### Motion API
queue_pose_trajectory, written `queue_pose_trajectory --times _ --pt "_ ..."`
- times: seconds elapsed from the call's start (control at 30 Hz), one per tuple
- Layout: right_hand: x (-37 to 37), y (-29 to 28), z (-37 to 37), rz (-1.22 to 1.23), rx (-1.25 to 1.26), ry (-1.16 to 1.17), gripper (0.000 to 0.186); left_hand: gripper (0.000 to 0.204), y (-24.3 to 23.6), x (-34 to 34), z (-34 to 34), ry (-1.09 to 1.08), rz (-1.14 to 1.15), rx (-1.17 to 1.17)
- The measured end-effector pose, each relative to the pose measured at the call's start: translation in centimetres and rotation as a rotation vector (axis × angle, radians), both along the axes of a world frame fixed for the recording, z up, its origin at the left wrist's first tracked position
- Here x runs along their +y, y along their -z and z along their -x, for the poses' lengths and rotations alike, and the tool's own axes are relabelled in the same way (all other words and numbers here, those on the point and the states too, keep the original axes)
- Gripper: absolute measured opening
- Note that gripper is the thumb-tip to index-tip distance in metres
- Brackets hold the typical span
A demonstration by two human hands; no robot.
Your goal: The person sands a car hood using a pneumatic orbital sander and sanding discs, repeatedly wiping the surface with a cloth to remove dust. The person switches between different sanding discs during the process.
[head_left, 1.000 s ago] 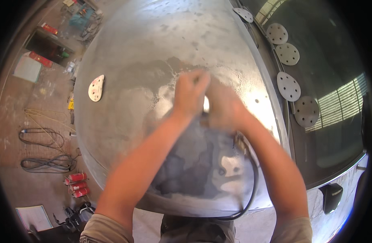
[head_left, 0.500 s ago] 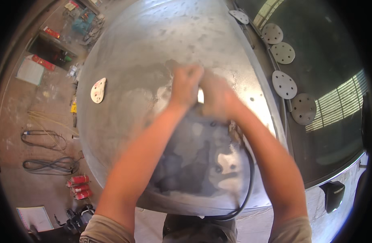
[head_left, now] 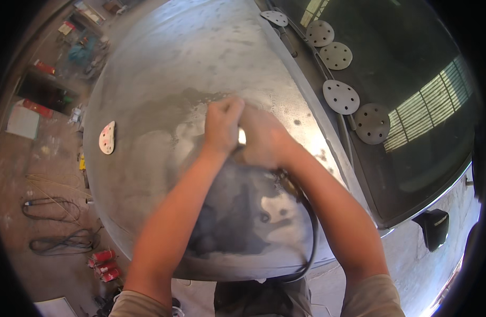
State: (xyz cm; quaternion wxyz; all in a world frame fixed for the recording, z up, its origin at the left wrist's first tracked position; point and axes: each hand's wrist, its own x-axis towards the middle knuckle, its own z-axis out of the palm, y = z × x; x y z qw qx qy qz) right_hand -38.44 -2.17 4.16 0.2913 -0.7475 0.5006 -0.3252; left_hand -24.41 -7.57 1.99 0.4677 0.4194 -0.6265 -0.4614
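Note:
Both my hands are closed together over a sander on the bare grey metal car hood [head_left: 147,90]. Most of the tool is hidden beneath them; a bright bit of the sander [head_left: 242,136] shows between the hands. My left hand [head_left: 220,127] grips its far left side, fingers curled. My right hand [head_left: 266,138], slightly blurred, wraps over it from the right. A black hose [head_left: 313,232] runs from a brass-coloured fitting [head_left: 287,184] under my right wrist toward my body. Dark, smooth patches [head_left: 227,211] mark the hood near me.
A folded sanding disc [head_left: 107,137] lies on the hood's left. Several perforated sanding discs [head_left: 341,97] rest along the windshield [head_left: 406,153] base by the wipers. A side mirror [head_left: 434,230] juts out at right. Coiled cables [head_left: 63,242] and red cans [head_left: 104,265] sit on the floor.
The whole view has shifted, so the hood and discs appear farther left. My hands keep their hold on the sander, at nearly the same spot on the hood.

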Motion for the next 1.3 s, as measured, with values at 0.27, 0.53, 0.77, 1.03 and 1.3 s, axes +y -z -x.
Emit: queue_pose_trajectory --times 0.27,0.53,0.77,1.03,1.3 --pt "10.5 0.1 -1.4 -0.15 0.015 -0.208 0.034 0.032 0.0 13.7 -3.7 -0.021 -0.168 -0.17" --pt "3.2 0.0 1.6 -0.05 0.031 -0.131 0.063 0.034 0.0 5.1 0.5 -0.038 -0.066 -0.001" --pt "20.0 -0.3 1.3 -0.361 -0.136 -0.203 0.02 0.023 -1.6 22.1 -1.2 0.125 -0.259 -0.204" --pt "14.8 0.2 6.4 -0.125 -0.132 0.202 0.032 0.03 -0.2 12.7 7.4 0.284 -0.27 0.005" --pt "22.8 1.2 4.7 -0.145 -0.182 0.036 0.031 0.03 -1.6 23.1 4.3 0.208 -0.313 -0.139"
